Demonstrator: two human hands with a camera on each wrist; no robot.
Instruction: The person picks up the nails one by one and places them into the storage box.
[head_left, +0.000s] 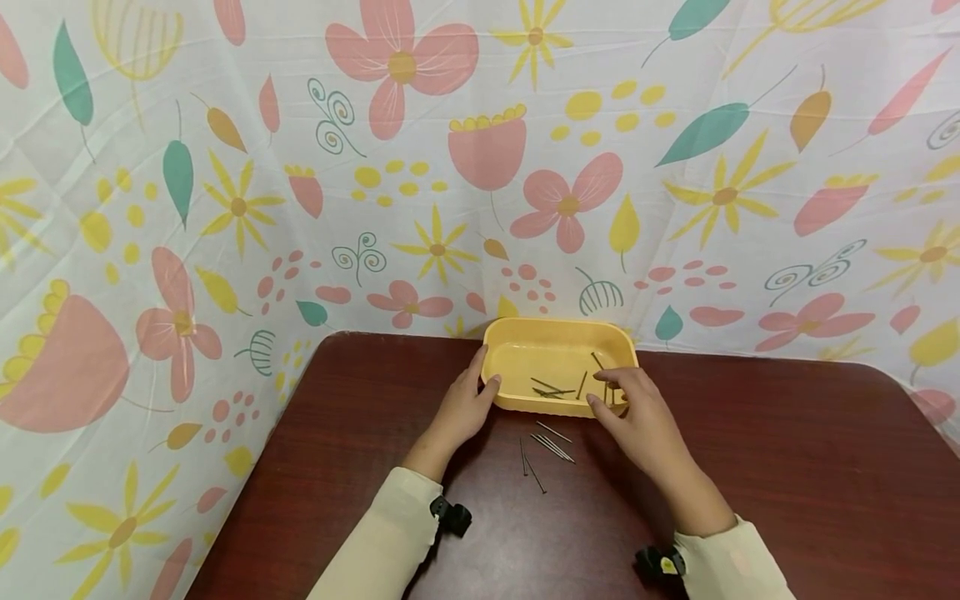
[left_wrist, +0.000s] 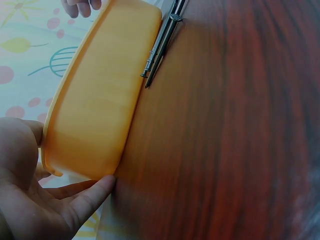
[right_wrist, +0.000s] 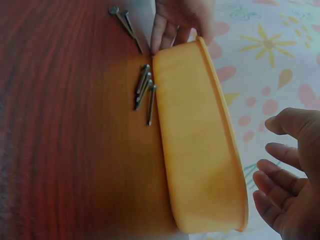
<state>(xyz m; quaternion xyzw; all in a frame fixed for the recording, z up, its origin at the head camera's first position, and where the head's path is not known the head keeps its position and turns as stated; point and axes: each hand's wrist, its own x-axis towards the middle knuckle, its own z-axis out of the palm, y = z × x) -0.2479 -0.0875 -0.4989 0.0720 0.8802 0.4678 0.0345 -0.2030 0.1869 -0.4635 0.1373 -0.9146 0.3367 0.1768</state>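
A shallow yellow plastic box [head_left: 551, 354] stands on the table, several long metal nails [head_left: 553, 388] inside it. My left hand [head_left: 461, 406] holds its left end. In the left wrist view, fingers [left_wrist: 102, 187] of that hand touch the box's lower edge while others reach round the rim. My right hand [head_left: 645, 421] is over the box's right front corner, thumb and fingers spread apart with nothing between them. More nails [head_left: 552, 447] lie loose on the table in front of the box, some bunched side by side.
The dark red-brown table [head_left: 360, 467] has wood grain. Directly behind the box hangs a white cloth [head_left: 420, 183] printed with flowers and leaves, also along the left side. A black strap mount [head_left: 452, 515] sits on the left wrist and another [head_left: 660, 563] on the right.
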